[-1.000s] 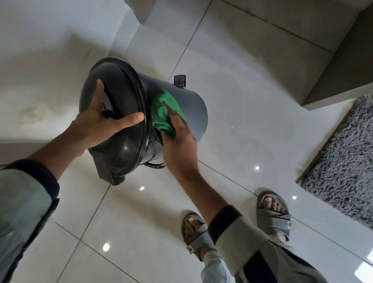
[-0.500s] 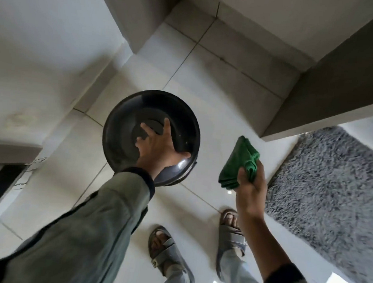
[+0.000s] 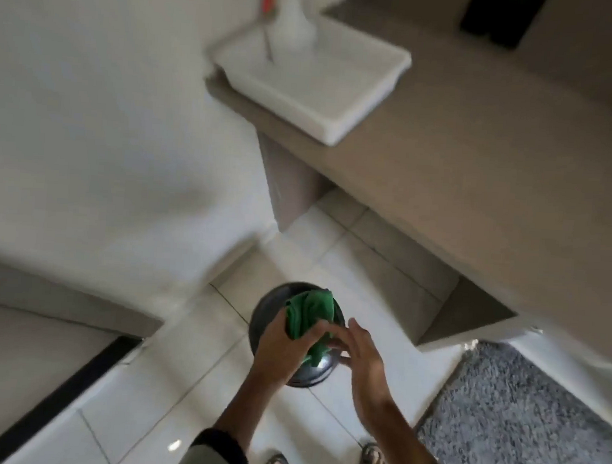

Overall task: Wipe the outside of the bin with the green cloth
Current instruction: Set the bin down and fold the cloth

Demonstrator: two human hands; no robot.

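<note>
Soft daylight, heavy motion blur throughout, small glare spots on floor tiles [image 3: 173, 445].

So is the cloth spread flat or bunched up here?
Bunched: the cloth is crumpled in the left hand above the bin, not spread.

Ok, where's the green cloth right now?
In the head view, low and centre: the green cloth is bunched in the left hand, directly above the bin on the floor, with the right hand just beside it.

A beige counter [image 3: 483, 164] carries a white tray [image 3: 360, 101]; below it, glossy white floor tiles [image 3: 164, 377]; right, a grey rug [image 3: 523, 421]. Left, a white, blurred wall [image 3: 88, 108], probably.
</note>
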